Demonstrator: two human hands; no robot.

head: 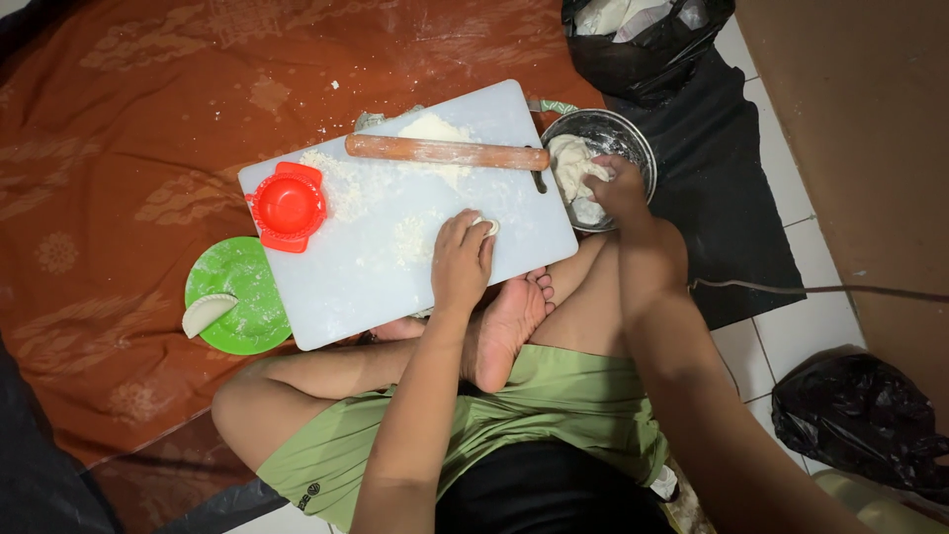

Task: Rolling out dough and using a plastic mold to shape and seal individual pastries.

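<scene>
Left hand [462,259] fingers press together over a mostly hidden dough piece [487,225]; right hand [618,188] fingers pinch bowl dough [573,168].

Beside the white cutting board [395,237], the right hand [618,188] hides part of the dough [573,163] in the metal bowl [633,138]. The left hand [462,259] covers most of a small dough piece [487,225].
</scene>
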